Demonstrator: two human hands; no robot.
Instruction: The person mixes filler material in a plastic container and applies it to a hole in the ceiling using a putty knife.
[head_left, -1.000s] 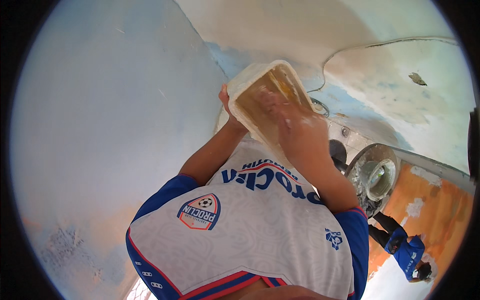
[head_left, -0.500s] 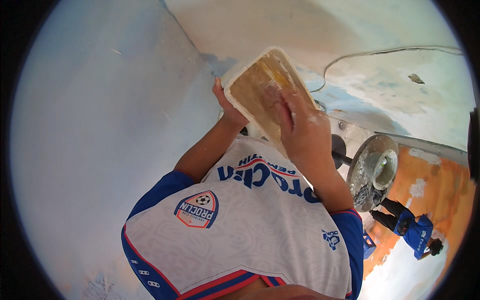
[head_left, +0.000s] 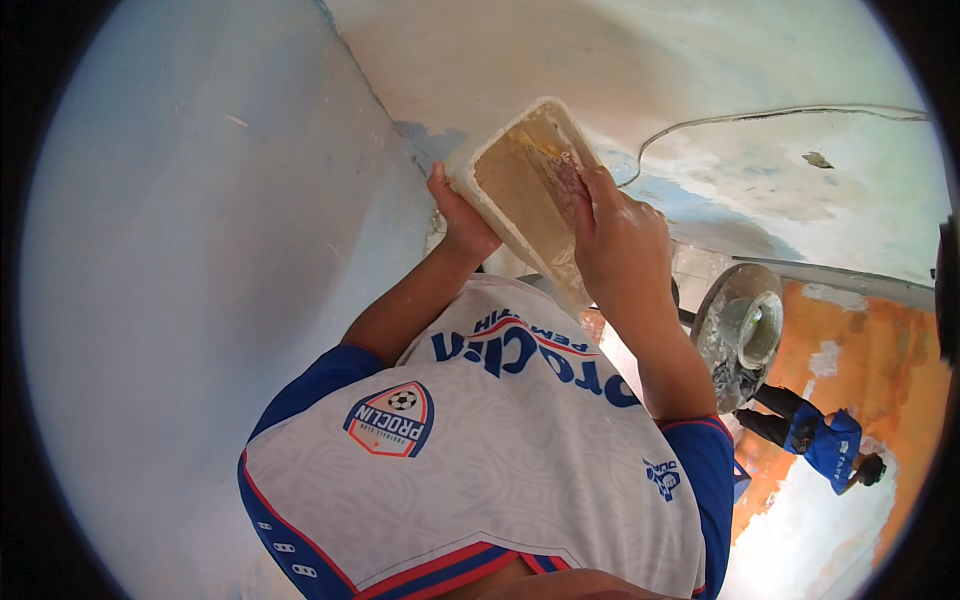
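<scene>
My left hand (head_left: 466, 216) grips a rectangular, pale plastic tub (head_left: 484, 196) by its near left side, thumb up along the outer wall. The tub is tilted, its walls are smeared with dried white residue, and its inside looks tan. Over the tub's right rim, my right hand (head_left: 622, 240) is closed, with white smears on its knuckles. Its fingers hold a flat, stained tool (head_left: 563, 176) that looks like a putty knife, reaching into the tub. A yellowish streak shows beside it. Most of its handle is hidden by the fingers.
A pale blue wall (head_left: 190, 250) stands close at left, meeting a patchy wall (head_left: 720, 60) ahead with a cable (head_left: 740, 117). At right, a round, splattered stand (head_left: 716, 310) bears a bucket (head_left: 762, 335). Beyond, a person in blue (head_left: 830, 450) stands by an orange wall (head_left: 835, 320).
My right hand has shifted slightly right, toward the tub's rim, turning the tool and uncovering more of the tub's inside. The tub stays in my left hand. The view has shifted a little.
</scene>
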